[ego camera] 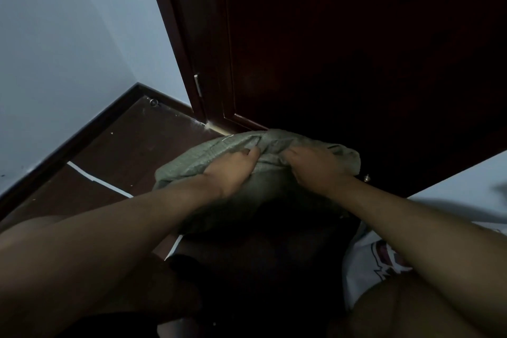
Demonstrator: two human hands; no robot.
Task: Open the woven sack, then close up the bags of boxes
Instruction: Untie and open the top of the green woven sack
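Both hands are working the first step, I'm judging. I'm watching the sack (263, 162) sitting on the floor (123, 151) against the door (356, 49), its top bunched and not yet open. My left hand (233, 170) and right hand (315, 167) are curling fingers into that gathered cloth. No bags of boxes are showing; closing them is all left.

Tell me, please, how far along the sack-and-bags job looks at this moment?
Nothing looks finished yet. In hand: the left hand and right hand both grip bunched folds at the top of the grey-green woven sack, which lies on the floor by the dark door, apparently unopened. Left: opening it, then closing the bags of boxes, which are not in view.
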